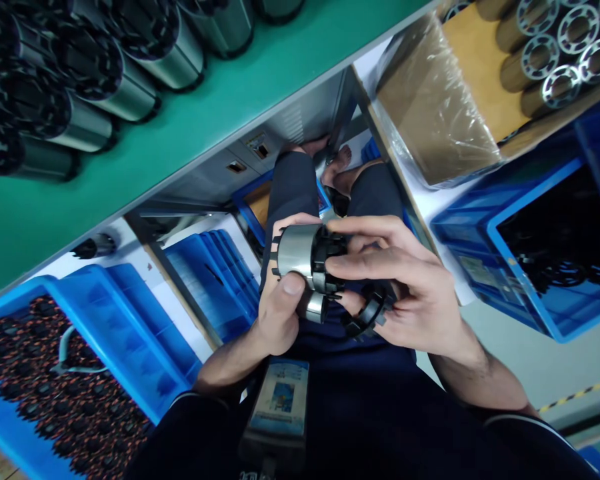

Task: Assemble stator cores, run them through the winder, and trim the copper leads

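Note:
My left hand (pixel 280 313) is wrapped round a silver metal cylinder (pixel 295 250) with black toothed plastic at both ends. A smaller silver ring or tube (pixel 316 307) sticks out beside the thumb, just under the cylinder; how it is held is partly hidden. The thumb and index finger of my right hand (pixel 410 287) press on the black toothed end piece (pixel 327 257) of the cylinder. Lower in that same hand, the other fingers hold a loose black plastic ring (pixel 367 313) with notches. Both hands are together above my lap.
Several finished-looking cylinders (pixel 180 53) stand on the green bench (pixel 220 93) at upper left. A blue crate (pixel 125 333) at lower left holds many black and copper-coloured parts. A cardboard box (pixel 435 100) of metal tubes and a blue bin (pixel 520 267) of black parts are on the right.

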`<act>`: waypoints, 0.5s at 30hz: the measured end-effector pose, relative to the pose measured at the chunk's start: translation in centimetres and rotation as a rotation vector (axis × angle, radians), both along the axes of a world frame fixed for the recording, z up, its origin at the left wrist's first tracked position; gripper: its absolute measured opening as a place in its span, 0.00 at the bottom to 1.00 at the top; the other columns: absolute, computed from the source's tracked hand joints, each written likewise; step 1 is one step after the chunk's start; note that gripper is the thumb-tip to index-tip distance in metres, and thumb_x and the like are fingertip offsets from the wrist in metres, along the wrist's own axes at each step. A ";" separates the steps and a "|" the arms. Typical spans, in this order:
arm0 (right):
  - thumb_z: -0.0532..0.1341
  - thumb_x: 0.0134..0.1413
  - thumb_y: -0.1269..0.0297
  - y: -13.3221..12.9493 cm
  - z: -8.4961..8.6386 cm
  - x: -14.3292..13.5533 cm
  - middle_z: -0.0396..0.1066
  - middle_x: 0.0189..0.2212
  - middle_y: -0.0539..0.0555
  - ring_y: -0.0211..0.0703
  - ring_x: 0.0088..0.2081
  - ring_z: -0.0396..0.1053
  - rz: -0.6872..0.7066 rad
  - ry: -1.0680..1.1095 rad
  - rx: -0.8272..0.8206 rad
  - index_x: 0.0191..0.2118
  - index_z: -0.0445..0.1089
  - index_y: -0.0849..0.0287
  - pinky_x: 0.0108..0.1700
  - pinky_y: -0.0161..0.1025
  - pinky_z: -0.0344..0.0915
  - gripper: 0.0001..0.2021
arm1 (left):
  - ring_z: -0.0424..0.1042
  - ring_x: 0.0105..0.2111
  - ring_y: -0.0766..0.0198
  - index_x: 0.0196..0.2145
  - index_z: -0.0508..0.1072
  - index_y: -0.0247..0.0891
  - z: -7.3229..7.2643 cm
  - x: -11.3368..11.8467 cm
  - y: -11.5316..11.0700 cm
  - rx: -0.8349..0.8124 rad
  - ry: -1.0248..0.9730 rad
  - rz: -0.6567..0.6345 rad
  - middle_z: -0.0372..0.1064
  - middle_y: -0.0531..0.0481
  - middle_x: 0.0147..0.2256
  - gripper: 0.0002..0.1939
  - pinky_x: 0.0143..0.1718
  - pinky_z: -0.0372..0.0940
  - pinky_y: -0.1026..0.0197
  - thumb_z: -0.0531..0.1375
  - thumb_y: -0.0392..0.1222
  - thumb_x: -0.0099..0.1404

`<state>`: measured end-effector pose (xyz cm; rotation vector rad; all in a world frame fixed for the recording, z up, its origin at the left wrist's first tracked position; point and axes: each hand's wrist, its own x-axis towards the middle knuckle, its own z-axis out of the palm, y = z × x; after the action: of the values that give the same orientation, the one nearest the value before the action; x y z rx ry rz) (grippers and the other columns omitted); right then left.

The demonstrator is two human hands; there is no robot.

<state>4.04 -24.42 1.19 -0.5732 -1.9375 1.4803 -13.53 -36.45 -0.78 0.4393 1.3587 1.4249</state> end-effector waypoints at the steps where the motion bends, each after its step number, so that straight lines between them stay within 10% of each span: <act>1: 0.79 0.70 0.65 -0.1 0.0 0.0 0.76 0.72 0.56 0.51 0.49 0.84 -0.012 -0.006 -0.010 0.69 0.83 0.39 0.56 0.56 0.90 0.27 | 0.83 0.60 0.39 0.57 0.83 0.49 -0.3 0.0 -0.2 0.014 0.017 0.013 0.82 0.45 0.50 0.30 0.59 0.84 0.38 0.68 0.74 0.73; 15: 0.87 0.57 0.63 -1.0 -0.5 -0.5 0.83 0.65 0.59 0.61 0.62 0.85 -0.169 0.014 -0.048 0.69 0.84 0.44 0.57 0.55 0.90 0.35 | 0.80 0.63 0.40 0.65 0.78 0.42 -1.0 -0.6 -0.1 0.119 0.032 -0.101 0.78 0.38 0.61 0.35 0.66 0.77 0.40 0.65 0.74 0.78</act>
<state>3.55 -25.44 0.68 -0.7276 -1.7999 1.4230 -14.10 -36.54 -1.80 0.6024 1.2636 1.4253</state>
